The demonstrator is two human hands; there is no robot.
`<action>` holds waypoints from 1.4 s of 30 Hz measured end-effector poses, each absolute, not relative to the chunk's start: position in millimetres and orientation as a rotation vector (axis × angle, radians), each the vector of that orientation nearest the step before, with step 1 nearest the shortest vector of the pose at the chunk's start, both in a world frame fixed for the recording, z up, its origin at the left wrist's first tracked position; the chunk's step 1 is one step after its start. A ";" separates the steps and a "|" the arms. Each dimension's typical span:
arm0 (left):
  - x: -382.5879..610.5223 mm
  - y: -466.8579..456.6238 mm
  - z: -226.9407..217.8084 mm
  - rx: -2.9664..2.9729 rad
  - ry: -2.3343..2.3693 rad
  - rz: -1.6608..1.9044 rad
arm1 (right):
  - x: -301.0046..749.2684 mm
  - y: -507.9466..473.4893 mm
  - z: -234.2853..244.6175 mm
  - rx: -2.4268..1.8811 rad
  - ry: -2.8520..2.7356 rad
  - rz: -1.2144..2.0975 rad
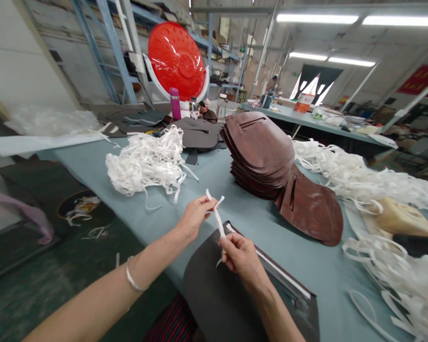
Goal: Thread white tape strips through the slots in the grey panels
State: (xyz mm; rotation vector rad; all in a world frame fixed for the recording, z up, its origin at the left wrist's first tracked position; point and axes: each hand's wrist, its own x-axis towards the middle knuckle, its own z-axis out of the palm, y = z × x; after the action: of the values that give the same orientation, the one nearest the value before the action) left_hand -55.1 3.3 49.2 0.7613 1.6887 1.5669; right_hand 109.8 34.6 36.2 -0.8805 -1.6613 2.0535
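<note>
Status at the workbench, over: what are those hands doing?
Left hand and right hand: both pinching white tape. Dark panel: under right hand. Left white tangle: clear of hands.

Red disc [177,57], purple bottle [175,104], ceiling lights [317,18]

plain white strip [218,222] in the fingers [231,244], dark grey panel [214,280] under them, kinda mottled brown stack [258,142] beyond, reddish-striped dark cloth [173,318] below

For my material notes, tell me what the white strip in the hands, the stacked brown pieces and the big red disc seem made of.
White strip: matte, probably fabric or paper; thin, flat, without shine.
Brown pieces: satin, apparently leather or imitation leather; mottled, with soft highlights.
Red disc: glossy, likely plastic; sharp reflections, patterned dimples or holes.
</note>
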 end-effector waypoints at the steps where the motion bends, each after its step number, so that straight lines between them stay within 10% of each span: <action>1: -57.6 3.7 48.1 0.745 1.695 1.592 | 113.9 33.8 35.4 -0.887 -1.648 2.064; 17: -127.7 8.7 50.1 0.475 1.743 1.864 | 181.1 20.9 31.8 -1.165 -1.928 1.905; 33: -3.0 -30.6 76.8 1.803 1.440 0.684 | 198.1 11.7 34.9 -1.259 -2.001 1.639; 42: -20.4 -25.2 52.5 1.709 1.429 0.609 | 277.8 14.3 36.5 -1.440 -2.155 1.231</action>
State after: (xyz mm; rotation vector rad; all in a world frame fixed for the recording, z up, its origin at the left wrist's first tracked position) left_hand -20.4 -25.2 52.5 1.7094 1.4288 0.6087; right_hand 277.8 14.3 36.5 -1.4404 -2.1546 1.2312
